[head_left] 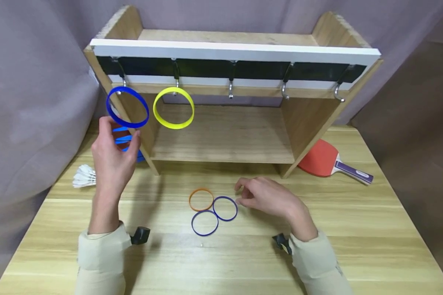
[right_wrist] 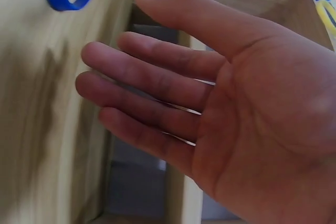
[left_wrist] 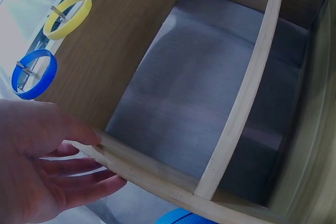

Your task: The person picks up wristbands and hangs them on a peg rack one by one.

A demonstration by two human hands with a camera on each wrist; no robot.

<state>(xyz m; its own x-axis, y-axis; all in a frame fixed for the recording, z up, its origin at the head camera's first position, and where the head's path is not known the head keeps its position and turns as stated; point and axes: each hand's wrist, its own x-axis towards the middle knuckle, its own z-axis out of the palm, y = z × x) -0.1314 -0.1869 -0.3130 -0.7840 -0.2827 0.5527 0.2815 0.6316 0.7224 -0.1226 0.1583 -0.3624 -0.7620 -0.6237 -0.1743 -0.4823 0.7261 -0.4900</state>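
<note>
A blue wristband-like ring (head_left: 131,124) hangs from the leftmost hook, and a yellow ring (head_left: 173,125) hangs from the hook beside it. Just below the blue ring is my left hand (head_left: 112,157), its fingers loosely bent with nothing between them. In the left wrist view, that hand lies beside the wooden rack's side edge, apart from the blue band (left_wrist: 48,80). My right hand (head_left: 269,196) hovers over the table, fingers relaxed and holding nothing. Near its fingertips lie a dark blue ring (head_left: 225,197), a second dark blue ring (head_left: 204,235) and an orange ring (head_left: 201,189).
The wooden rack (head_left: 221,162) stands at the back, with a white-and-black hook strip (head_left: 203,69) across its front. A shuttlecock (head_left: 84,177) lies to the left, by a partly hidden blue object (head_left: 140,157). On the right lies a red table tennis paddle (head_left: 320,159).
</note>
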